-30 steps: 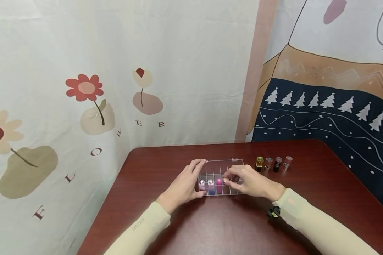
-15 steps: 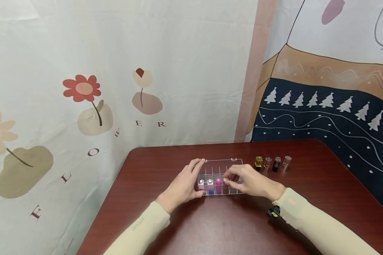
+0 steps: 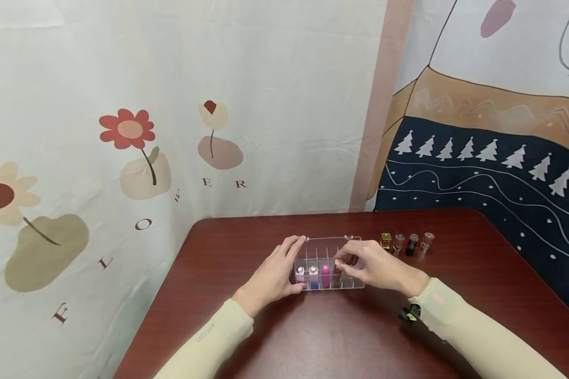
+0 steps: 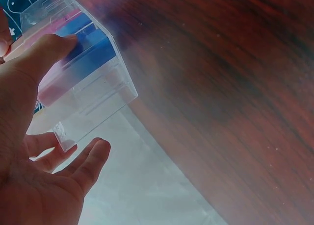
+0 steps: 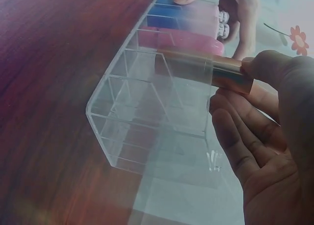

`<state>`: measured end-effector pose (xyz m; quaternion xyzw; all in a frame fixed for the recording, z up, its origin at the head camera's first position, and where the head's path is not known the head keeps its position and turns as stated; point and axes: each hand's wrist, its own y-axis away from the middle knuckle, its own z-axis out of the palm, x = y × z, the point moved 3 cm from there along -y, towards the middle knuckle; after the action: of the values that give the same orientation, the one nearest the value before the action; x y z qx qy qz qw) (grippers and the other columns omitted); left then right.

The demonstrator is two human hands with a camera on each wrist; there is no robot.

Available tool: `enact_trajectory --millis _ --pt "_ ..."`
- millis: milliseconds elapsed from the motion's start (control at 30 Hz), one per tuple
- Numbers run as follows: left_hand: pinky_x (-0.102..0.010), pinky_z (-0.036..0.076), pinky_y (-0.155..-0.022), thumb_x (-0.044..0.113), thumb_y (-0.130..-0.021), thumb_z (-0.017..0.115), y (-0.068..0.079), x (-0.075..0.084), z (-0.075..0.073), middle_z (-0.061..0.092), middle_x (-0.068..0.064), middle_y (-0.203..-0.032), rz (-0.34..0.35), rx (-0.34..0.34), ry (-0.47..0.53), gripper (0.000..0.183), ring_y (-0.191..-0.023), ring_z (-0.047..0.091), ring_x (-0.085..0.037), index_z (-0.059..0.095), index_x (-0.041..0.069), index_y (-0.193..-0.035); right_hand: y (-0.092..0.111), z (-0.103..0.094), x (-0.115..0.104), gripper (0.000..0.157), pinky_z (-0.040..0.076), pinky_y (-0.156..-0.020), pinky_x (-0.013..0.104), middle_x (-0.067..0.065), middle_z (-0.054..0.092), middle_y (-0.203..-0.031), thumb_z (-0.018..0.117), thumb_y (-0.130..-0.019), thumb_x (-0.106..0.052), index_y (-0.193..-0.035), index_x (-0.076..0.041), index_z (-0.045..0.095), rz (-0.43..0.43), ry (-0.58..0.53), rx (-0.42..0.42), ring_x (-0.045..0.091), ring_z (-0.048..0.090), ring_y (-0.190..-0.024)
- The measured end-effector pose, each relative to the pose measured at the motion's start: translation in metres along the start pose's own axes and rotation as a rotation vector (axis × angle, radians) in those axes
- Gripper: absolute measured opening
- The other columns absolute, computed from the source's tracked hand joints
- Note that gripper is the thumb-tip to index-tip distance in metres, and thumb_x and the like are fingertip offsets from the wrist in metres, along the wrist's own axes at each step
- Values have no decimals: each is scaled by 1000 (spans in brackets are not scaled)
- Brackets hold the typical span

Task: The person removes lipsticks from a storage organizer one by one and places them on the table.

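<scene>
A clear compartmented organizer (image 5: 147, 105) stands on the table. My left hand (image 3: 274, 271) grips its left end, thumb (image 4: 61, 47) on the front wall and the other fingers behind. In the right wrist view, my right hand (image 5: 267, 132) pinches the top of a shiny copper-coloured tube (image 5: 233, 74) between thumb and fingers; the tube's lower part is inside a compartment. Left of it in the organizer are a bright pink tube (image 3: 325, 276) and two pink-and-blue bottles, one of them the blue-bottomed bottle (image 3: 314, 279), with silvery caps. The compartments right of the copper tube hold nothing.
A yellow-gold bottle (image 3: 385, 241), a small clear bottle (image 3: 398, 242), a dark bottle (image 3: 411, 244) and a clear pinkish bottle (image 3: 427, 243) stand in a row, right of the organizer. Printed curtains (image 3: 284, 131) hang behind the brown table (image 3: 246, 237).
My right hand has shifted slightly up and to the right with the copper-coloured tube in its fingers. My left hand keeps its hold on the organizer.
</scene>
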<state>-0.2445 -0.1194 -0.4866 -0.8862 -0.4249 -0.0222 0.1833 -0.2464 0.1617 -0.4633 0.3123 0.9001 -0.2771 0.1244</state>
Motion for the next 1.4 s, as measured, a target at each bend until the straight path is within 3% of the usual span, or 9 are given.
enact_trajectory --millis 467,667,933,1133,1400 --pt "-47 62 -122 34 -81 110 0 2 -3 50 -17 -174 3 4 -5 125 -137 69 -39 38 5 -179 1 -14 -5 22 70 -78 25 -7 84 -103 94 -98 -9 -118 -12 85 -33 12 80 -2 71 -87" --pt "-47 62 -122 34 -81 110 1 2 -3 51 -17 -174 2 -2 -11 124 -137 69 -39 39 5 -179 1 -23 -6 23 70 -72 32 -7 84 -105 94 -99 -10 -120 -12 85 -28 13 97 0 70 -87" --pt "-46 61 -124 35 -81 110 1 1 -3 51 -16 -174 2 -6 -19 125 -138 69 -38 38 6 -179 5 -32 -2 27 60 -71 14 -7 82 -101 94 -94 -2 -115 -14 83 -97 33 165 1 70 -84" --pt "-46 61 -123 35 -81 110 1 1 -3 50 -16 -174 5 -4 -25 125 -138 69 -38 38 6 -179 6 -39 -3 31 65 -72 24 -5 83 -101 95 -91 2 -114 -14 84 -129 53 194 3 72 -84" --pt "-46 62 -122 36 -82 109 2 0 -2 50 -16 -175 4 -1 -19 124 -137 70 -39 38 7 -179 9 -48 -4 29 61 -66 21 -8 81 -99 94 -92 2 -115 -12 84 -104 46 197 0 67 -80"
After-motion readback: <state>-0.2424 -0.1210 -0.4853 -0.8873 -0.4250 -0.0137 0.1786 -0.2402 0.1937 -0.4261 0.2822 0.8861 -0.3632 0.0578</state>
